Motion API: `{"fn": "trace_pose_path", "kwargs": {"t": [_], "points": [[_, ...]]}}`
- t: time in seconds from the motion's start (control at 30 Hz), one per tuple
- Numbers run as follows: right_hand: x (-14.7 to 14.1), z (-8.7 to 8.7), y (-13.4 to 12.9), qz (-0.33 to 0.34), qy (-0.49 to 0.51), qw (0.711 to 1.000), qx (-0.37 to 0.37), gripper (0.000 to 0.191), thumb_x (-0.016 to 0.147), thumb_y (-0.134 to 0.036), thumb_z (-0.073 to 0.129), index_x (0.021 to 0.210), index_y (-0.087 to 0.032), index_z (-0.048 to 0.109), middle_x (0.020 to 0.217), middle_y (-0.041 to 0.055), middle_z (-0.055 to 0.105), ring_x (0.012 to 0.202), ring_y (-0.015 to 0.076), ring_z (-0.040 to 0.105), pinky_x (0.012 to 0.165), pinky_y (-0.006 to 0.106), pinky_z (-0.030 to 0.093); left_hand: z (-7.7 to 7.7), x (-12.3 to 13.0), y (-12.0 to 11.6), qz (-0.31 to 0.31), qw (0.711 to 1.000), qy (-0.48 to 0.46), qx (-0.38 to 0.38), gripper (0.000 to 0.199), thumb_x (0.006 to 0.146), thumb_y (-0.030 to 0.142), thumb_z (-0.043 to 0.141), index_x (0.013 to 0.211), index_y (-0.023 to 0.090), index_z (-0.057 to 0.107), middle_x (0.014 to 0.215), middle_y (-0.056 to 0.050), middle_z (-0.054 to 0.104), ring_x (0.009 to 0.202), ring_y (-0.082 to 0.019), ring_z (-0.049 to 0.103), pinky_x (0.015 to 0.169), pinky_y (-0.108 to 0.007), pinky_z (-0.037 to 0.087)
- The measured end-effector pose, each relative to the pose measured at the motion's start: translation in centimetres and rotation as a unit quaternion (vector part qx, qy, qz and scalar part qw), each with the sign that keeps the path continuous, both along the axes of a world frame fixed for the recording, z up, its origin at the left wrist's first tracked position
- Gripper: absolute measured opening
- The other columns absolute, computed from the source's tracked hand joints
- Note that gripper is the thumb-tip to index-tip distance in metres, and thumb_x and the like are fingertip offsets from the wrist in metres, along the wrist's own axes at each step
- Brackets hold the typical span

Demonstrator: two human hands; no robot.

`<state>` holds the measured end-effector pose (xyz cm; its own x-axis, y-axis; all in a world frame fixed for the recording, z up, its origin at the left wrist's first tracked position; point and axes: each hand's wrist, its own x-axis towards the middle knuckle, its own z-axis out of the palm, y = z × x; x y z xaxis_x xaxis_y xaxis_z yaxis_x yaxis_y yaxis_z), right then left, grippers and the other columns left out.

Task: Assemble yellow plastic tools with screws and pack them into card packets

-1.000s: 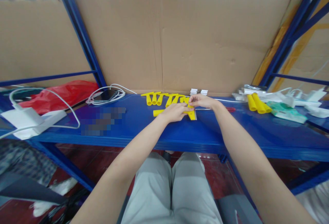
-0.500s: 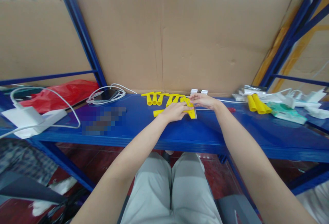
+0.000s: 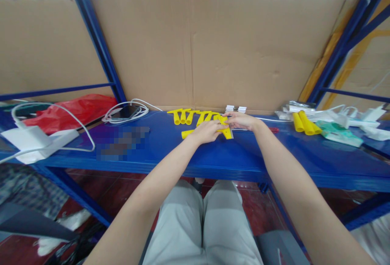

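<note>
My left hand (image 3: 208, 132) is wrapped round a yellow scraper-like tool (image 3: 227, 134), whose round handle sticks out to the left and whose head, with a thin pale blade edge, points right. At that head my right hand (image 3: 240, 121) has its fingers closed on the upper end; the fingertips partly hide it. Behind my hands several yellow T-shaped pieces (image 3: 189, 117) lie in a row along the back of the blue table (image 3: 170, 147). Two small stacks of white pieces (image 3: 230, 108) are just beyond my right hand.
Coiled white cable (image 3: 141, 113) and a dark phone lie at back left, near a red bag (image 3: 76, 110) and white power adapter (image 3: 33, 141). Yellow tubes (image 3: 307, 124), a green packet (image 3: 341, 134) and cables are at right. A red tool (image 3: 274, 130) lies beyond my right wrist. Cardboard stands behind.
Both hands keep nearly the same place. The right fingers have shifted slightly at the head of the yellow tool, which has tilted a little.
</note>
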<state>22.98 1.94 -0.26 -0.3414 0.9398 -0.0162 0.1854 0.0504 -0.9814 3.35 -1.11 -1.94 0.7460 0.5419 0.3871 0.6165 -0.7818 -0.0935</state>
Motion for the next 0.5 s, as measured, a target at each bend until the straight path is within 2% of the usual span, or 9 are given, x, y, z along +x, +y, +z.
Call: {"fn": "trace_pose_path", "kwargs": {"t": [0.1,0.27,0.5], "points": [[0.05,-0.01,0.07,0.013,0.009,1.0,-0.014,0.041,0.073,-0.002,0.061,0.109,-0.019,0.053,0.074,0.0002,0.065,0.062,0.0114,0.062,0.061,0.024,0.052,0.12,-0.04,-0.07,0.019,1.0,-0.009,-0.007,0.038,0.092,0.024,0.047,0.129,0.027,0.058,0.122,-0.008,0.064,0.114,-0.025,0.057,0.095,-0.04,0.047],[-0.03,0.07,-0.18,0.027,0.018,0.999,-0.031,0.052,0.072,-0.002,0.064,0.118,-0.019,0.049,0.078,0.0009,0.067,0.061,0.0115,0.063,0.062,0.025,0.054,0.62,-0.12,-0.5,0.058,0.998,-0.014,-0.012,0.037,0.092,0.022,0.046,0.126,0.026,0.06,0.121,-0.008,0.064,0.113,-0.024,0.059,0.093,-0.039,0.048],[-0.75,0.32,-0.89,0.064,0.03,0.997,-0.022,0.052,0.069,0.0,0.064,0.115,-0.021,0.053,0.09,0.0024,0.07,0.062,0.0088,0.063,0.059,0.019,0.053,0.68,-0.21,-0.36,0.066,0.997,-0.03,-0.006,0.032,0.091,0.022,0.049,0.12,0.023,0.063,0.12,-0.007,0.066,0.114,-0.024,0.059,0.095,-0.038,0.047]]}}
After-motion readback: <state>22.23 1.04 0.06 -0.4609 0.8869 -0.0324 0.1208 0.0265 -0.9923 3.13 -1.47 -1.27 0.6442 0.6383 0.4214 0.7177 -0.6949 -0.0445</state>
